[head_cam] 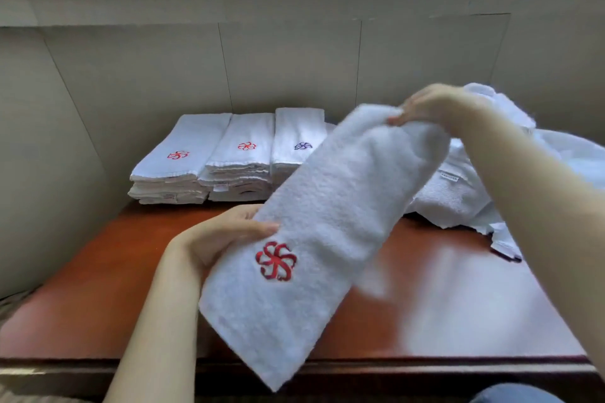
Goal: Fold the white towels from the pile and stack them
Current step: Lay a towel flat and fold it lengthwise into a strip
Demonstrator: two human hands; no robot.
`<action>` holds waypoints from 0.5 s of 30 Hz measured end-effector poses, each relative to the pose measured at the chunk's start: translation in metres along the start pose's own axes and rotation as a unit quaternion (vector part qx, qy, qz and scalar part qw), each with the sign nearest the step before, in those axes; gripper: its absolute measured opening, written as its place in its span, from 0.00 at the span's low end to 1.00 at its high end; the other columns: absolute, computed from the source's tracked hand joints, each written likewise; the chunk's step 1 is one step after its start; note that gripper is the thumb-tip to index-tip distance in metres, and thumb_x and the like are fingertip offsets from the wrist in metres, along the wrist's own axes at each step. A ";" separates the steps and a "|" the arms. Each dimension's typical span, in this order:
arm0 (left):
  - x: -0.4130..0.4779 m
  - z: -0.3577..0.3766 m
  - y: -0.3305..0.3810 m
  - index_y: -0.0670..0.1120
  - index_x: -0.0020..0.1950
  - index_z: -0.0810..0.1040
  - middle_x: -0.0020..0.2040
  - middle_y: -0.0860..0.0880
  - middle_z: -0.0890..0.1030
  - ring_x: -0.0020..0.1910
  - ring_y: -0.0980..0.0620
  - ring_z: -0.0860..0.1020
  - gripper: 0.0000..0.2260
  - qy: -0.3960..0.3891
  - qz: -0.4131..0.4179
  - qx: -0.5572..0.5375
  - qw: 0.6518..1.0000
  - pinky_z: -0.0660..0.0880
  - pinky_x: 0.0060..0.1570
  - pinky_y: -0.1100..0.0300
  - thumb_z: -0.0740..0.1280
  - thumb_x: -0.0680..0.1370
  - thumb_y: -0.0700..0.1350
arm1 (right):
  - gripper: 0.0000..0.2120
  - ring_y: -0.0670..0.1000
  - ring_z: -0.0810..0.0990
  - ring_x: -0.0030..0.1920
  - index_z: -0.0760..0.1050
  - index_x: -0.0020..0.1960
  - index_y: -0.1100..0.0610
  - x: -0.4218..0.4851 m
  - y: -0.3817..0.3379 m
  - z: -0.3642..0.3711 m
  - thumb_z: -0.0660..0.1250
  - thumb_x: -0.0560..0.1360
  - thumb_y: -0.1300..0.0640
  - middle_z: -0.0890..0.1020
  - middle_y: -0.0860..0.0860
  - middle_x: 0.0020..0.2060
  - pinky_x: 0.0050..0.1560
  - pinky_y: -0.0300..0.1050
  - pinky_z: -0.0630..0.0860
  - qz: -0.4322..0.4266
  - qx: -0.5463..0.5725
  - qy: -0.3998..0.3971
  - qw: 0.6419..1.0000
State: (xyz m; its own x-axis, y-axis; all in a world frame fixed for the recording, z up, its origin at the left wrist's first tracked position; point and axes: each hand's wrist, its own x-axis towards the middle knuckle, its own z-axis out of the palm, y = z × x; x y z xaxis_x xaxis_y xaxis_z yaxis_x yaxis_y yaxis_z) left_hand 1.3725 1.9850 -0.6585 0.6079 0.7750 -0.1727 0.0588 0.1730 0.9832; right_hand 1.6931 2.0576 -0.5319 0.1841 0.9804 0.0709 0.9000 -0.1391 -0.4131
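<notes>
A long folded white towel with a red embroidered pinwheel logo hangs slanted above the table. My left hand holds its left edge just above the logo, thumb on top. My right hand pinches the towel's upper far end. Three stacks of folded white towels stand side by side at the back of the table; two show red logos, one a purple logo. A loose pile of unfolded white towels lies at the right, partly hidden by my right arm.
The reddish-brown wooden table is glossy, and its front edge runs along the bottom. A beige panelled wall and a window sill rise behind the stacks. Blue fabric shows at the bottom right corner.
</notes>
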 end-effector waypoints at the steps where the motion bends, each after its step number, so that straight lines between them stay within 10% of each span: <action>1: 0.003 -0.003 -0.004 0.40 0.57 0.79 0.55 0.37 0.82 0.50 0.42 0.82 0.16 0.027 -0.021 0.043 0.999 0.80 0.49 0.51 0.72 0.71 0.43 | 0.20 0.57 0.77 0.58 0.76 0.60 0.62 0.006 0.015 0.021 0.67 0.75 0.48 0.79 0.59 0.58 0.58 0.44 0.71 0.015 -0.057 0.014 0.998; 6: 0.027 -0.022 -0.033 0.45 0.48 0.79 0.44 0.50 0.78 0.41 0.52 0.74 0.11 0.180 -0.185 0.471 0.844 0.70 0.43 0.59 0.63 0.78 0.52 | 0.13 0.60 0.78 0.55 0.76 0.55 0.65 -0.003 0.076 0.131 0.62 0.76 0.58 0.79 0.62 0.56 0.49 0.45 0.72 0.102 0.026 0.002 0.994; 15: 0.011 -0.040 -0.040 0.46 0.53 0.78 0.50 0.51 0.83 0.50 0.52 0.81 0.18 0.127 -0.263 0.394 0.871 0.75 0.51 0.58 0.67 0.75 0.60 | 0.20 0.66 0.69 0.63 0.66 0.68 0.60 -0.039 0.090 0.198 0.61 0.79 0.52 0.71 0.64 0.63 0.63 0.54 0.64 0.067 0.016 0.059 0.996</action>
State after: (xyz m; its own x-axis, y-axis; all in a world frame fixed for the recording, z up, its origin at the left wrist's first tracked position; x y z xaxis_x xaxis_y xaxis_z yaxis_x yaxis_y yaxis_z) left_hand 1.3450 2.0105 -0.7023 0.1431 0.8411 -0.5216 0.8629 0.1521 0.4820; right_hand 1.6883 2.0346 -0.7519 0.3485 0.9298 0.1183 0.8516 -0.2613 -0.4545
